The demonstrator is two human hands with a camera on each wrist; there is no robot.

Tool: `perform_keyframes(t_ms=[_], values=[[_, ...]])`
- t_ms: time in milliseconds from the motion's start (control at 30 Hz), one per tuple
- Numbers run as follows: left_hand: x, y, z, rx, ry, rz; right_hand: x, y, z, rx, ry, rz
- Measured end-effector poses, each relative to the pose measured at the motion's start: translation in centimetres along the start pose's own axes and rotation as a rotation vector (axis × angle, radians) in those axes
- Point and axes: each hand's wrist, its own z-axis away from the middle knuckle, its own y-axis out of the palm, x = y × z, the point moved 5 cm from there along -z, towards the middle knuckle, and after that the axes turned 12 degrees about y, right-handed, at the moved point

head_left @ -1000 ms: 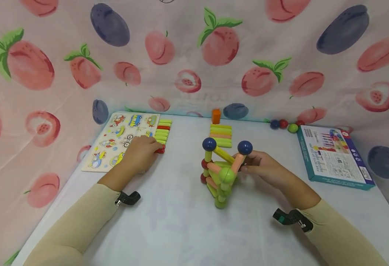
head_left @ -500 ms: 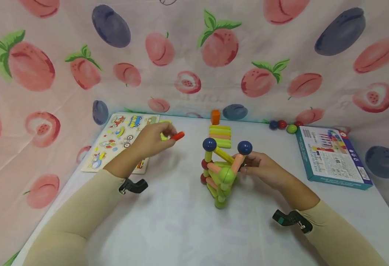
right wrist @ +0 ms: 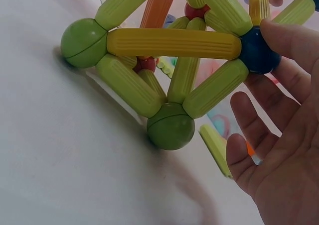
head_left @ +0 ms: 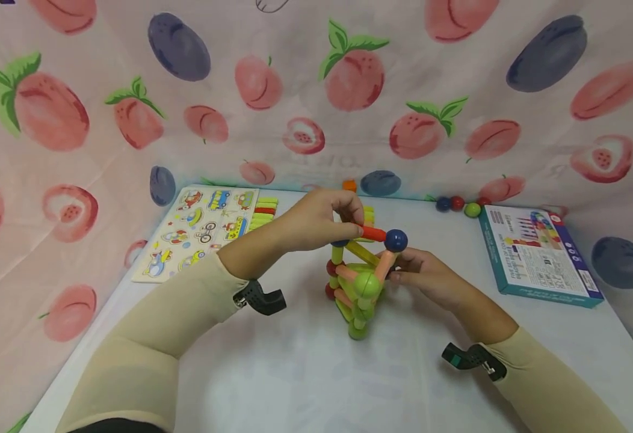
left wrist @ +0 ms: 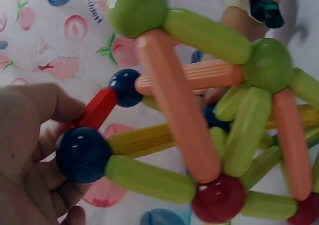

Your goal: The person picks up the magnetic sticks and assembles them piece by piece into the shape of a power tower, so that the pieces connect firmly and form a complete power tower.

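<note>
A frame of magnetic rods and balls (head_left: 367, 285) stands mid-table, with green, orange and yellow rods joined by green, red and blue balls. Above its top my left hand (head_left: 311, 221) pinches a red magnetic rod (head_left: 373, 233) between thumb and fingers. The rod's far end meets the upper right blue ball (head_left: 396, 240). Another top blue ball (left wrist: 83, 155) sits beside the left fingers in the left wrist view, and the head view mostly hides it. Lower on the right side, my right hand (head_left: 430, 278) grips a blue ball (right wrist: 259, 51) with thumb and fingers.
At the left lies a wooden picture board (head_left: 186, 231), with green and red rods (head_left: 265, 210) along its right edge. Behind the frame are more rods (head_left: 369, 214) and an orange block (head_left: 349, 185). Loose balls (head_left: 457, 203) and a toy box (head_left: 538, 252) lie at the right.
My left hand has picked the red rod from the row beside the picture board and carried it right to the frame's top. The right hand has stayed at the frame.
</note>
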Motion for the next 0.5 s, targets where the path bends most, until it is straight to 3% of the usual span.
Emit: perform_keyframes(t_ms=[200,433,500], values=[[0.5,1.0,1.0,-0.081,-0.114,0.009,0.0,0.1,0.1,-0.009,0.018,-0.002],[0.4,1.3,1.1,-0.047,-0.054,-0.014,-0.1,0.0,-0.1,-0.003,-0.004,0.012],[0.5,1.0,1.3,-0.044,-0.049,0.016,-0.1,0.2,0.0,-0.009,-0.003,0.011]])
